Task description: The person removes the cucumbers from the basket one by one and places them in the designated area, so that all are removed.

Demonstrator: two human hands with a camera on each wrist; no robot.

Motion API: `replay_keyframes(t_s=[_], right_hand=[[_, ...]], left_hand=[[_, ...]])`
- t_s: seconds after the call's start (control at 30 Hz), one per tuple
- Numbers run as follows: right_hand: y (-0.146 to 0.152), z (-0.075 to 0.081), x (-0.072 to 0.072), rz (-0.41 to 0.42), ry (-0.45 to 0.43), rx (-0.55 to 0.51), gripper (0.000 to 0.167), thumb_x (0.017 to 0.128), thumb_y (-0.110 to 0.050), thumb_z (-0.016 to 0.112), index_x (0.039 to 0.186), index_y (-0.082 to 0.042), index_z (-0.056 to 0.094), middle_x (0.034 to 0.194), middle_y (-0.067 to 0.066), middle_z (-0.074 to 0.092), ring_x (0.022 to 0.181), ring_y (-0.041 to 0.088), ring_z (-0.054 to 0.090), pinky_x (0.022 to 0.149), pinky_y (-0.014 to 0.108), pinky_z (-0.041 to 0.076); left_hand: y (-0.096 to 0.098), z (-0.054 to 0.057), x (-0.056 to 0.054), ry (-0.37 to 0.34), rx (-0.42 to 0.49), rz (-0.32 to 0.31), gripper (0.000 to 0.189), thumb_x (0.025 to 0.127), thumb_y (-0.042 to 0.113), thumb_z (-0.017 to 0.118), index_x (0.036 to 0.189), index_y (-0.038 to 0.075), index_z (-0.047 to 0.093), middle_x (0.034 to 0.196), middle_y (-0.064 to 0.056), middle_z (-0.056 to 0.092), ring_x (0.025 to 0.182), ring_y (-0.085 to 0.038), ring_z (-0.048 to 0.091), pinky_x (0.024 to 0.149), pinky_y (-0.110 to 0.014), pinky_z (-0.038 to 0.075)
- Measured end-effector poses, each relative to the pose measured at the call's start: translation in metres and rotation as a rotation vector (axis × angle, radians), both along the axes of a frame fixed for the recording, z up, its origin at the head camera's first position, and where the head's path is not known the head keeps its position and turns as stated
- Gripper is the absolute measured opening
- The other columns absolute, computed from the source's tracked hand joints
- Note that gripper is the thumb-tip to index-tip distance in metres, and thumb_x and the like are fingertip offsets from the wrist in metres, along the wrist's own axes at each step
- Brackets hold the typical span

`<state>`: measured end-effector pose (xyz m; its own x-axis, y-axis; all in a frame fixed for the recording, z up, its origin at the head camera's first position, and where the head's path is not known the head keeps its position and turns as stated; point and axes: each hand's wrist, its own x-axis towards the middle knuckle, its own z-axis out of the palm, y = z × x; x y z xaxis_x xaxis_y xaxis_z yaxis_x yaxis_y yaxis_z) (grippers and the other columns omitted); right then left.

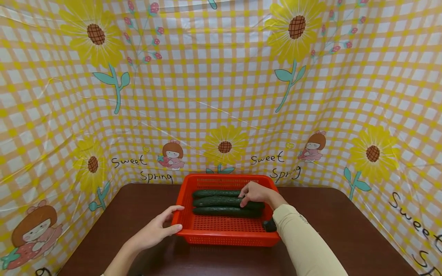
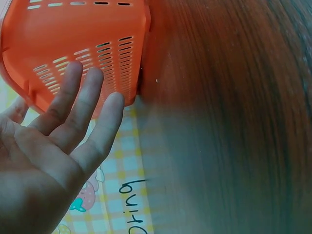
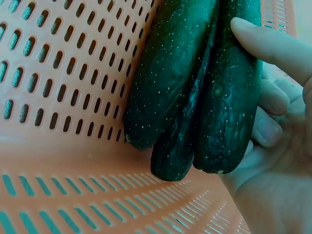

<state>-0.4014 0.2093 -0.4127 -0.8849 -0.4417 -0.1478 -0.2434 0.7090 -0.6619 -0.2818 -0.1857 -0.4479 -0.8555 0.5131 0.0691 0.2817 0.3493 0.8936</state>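
Observation:
Several long dark green cucumbers (image 1: 224, 211) lie side by side in a red plastic basket (image 1: 231, 232), running left to right. My right hand (image 1: 256, 191) reaches in over their right part. In the right wrist view, its thumb presses on the outermost cucumber (image 3: 228, 107) and the fingers curl round the far side of it. My left hand (image 1: 157, 229) is at the basket's left end, thumb and forefinger touching the rim. The left wrist view shows the other fingers (image 2: 80, 114) spread and fairly straight against the outer wall.
A short dark end of something (image 1: 269, 225) shows in the basket's front right corner, partly covered by my right sleeve (image 1: 300, 234). The basket stands on a dark brown table (image 1: 345, 237). A yellow checked cloth (image 1: 221, 103) with sunflowers hangs behind and on both sides.

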Motion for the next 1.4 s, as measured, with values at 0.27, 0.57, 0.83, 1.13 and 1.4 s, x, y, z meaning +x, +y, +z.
replay_keyframes(t_s=[0.27, 0.57, 0.83, 1.13, 1.4], right_hand=[[0.004, 0.006, 0.003, -0.016, -0.041, -0.061, 0.018, 0.078, -0.008, 0.08, 0.094, -0.001, 0.078, 0.114, 0.008, 0.072, 0.112, 0.026, 0.062, 0.095, 0.044, 0.051], [0.012, 0.014, 0.004, -0.043, -0.016, -0.048, 0.018, 0.078, -0.009, 0.08, 0.094, -0.002, 0.078, 0.114, 0.008, 0.072, 0.11, 0.025, 0.062, 0.093, 0.043, 0.052], [0.016, 0.023, 0.002, -0.033, 0.021, -0.026, 0.016, 0.08, -0.013, 0.079, 0.093, -0.002, 0.077, 0.117, 0.008, 0.071, 0.108, 0.023, 0.063, 0.093, 0.044, 0.052], [0.016, 0.033, 0.005, -0.031, 0.038, -0.061, 0.031, 0.08, -0.012, 0.079, 0.066, -0.01, 0.053, 0.107, 0.008, 0.068, 0.089, 0.013, 0.058, 0.086, 0.037, 0.05], [0.017, 0.05, 0.005, -0.06, 0.074, -0.07, 0.029, 0.084, -0.015, 0.077, 0.068, -0.014, 0.053, 0.114, 0.011, 0.067, 0.097, 0.019, 0.058, 0.083, 0.035, 0.046]], left_hand=[[0.002, -0.005, -0.003, -0.009, 0.019, 0.001, 0.053, 0.1, 0.026, 0.063, 0.148, 0.019, 0.042, 0.134, -0.014, 0.057, 0.119, -0.028, 0.053, 0.087, -0.037, 0.05], [-0.001, 0.0, -0.002, 0.057, -0.039, 0.05, 0.055, 0.098, 0.028, 0.067, 0.148, 0.017, 0.047, 0.139, -0.01, 0.057, 0.129, -0.032, 0.049, 0.098, -0.049, 0.043], [-0.004, 0.001, -0.003, 0.05, -0.058, 0.063, 0.056, 0.097, 0.03, 0.067, 0.148, 0.018, 0.048, 0.14, -0.01, 0.056, 0.131, -0.033, 0.047, 0.099, -0.052, 0.043], [-0.003, -0.002, -0.005, 0.055, -0.067, 0.053, 0.056, 0.098, 0.032, 0.065, 0.149, 0.019, 0.046, 0.149, -0.004, 0.05, 0.138, -0.036, 0.041, 0.105, -0.06, 0.037], [-0.005, 0.0, -0.006, 0.059, -0.065, 0.047, 0.056, 0.099, 0.031, 0.065, 0.15, 0.018, 0.044, 0.149, -0.005, 0.05, 0.136, -0.034, 0.043, 0.104, -0.059, 0.038]])
